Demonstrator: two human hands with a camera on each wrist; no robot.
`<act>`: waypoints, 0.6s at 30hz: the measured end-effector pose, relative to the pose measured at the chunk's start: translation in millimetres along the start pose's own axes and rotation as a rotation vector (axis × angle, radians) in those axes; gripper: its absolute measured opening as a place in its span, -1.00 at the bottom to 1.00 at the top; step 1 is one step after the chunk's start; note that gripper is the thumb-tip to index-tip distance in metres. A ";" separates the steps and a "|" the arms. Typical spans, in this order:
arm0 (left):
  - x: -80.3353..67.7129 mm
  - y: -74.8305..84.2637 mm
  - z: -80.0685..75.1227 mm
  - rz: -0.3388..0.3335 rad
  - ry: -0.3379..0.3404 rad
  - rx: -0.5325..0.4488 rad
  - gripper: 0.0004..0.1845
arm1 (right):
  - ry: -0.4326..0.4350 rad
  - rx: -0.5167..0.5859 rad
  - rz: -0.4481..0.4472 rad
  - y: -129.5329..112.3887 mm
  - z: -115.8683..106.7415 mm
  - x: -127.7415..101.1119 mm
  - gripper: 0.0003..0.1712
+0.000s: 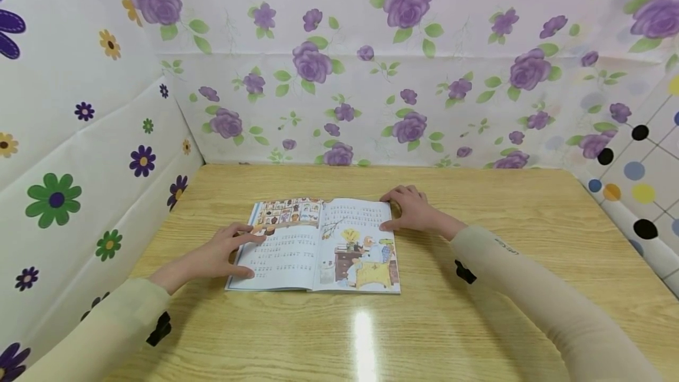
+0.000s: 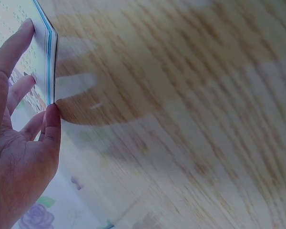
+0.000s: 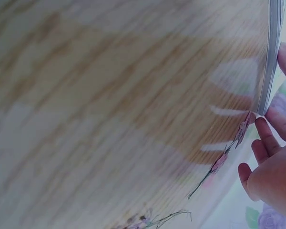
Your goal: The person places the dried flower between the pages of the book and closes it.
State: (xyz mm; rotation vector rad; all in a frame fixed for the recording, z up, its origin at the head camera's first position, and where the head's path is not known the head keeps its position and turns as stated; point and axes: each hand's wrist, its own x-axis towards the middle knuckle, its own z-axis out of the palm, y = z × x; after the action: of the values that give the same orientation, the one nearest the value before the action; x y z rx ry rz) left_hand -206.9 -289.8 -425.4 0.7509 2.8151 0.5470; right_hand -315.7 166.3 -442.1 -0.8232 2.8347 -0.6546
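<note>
An open picture book [image 1: 289, 255] lies flat on the wooden table, with printed text and coloured illustrations on both pages. My left hand [image 1: 217, 255] rests at its left edge, thumb and a finger on the left page. In the left wrist view, other fingertips [image 2: 52, 112] meet the blue-striped edge of the book [image 2: 48, 57]. At the upper right corner, my right hand [image 1: 414, 211] arches with the thumb at the right page's edge. In the right wrist view, its fingertips [image 3: 261, 125] touch the book's corner, where a small bit of paper stands out.
The wooden table [image 1: 477, 323] extends around the book, with a bright reflection in front. Flower-printed sheets [image 1: 371, 93] cover the wall behind and the left side [image 1: 58, 122]; a dotted sheet [image 1: 642, 193] hangs at the right. Black wrist mounts show under both sleeves.
</note>
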 end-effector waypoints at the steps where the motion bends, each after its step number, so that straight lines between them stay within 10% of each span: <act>1: 0.1 0.2 0.1 -0.003 0.000 -0.001 -0.26 | 0.000 -0.002 0.000 -0.2 -0.5 -0.2 -0.17; 18: -0.4 0.5 -0.1 0.008 0.005 0.007 -0.23 | 0.072 0.118 -0.004 -6.2 5.5 -3.2 -0.21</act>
State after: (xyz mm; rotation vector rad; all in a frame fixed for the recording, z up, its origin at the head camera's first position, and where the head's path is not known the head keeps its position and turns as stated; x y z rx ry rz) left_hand -206.3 -289.7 -425.1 0.7628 2.8214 0.5414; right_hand -308.7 161.3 -444.4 -0.8018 2.8251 -0.8599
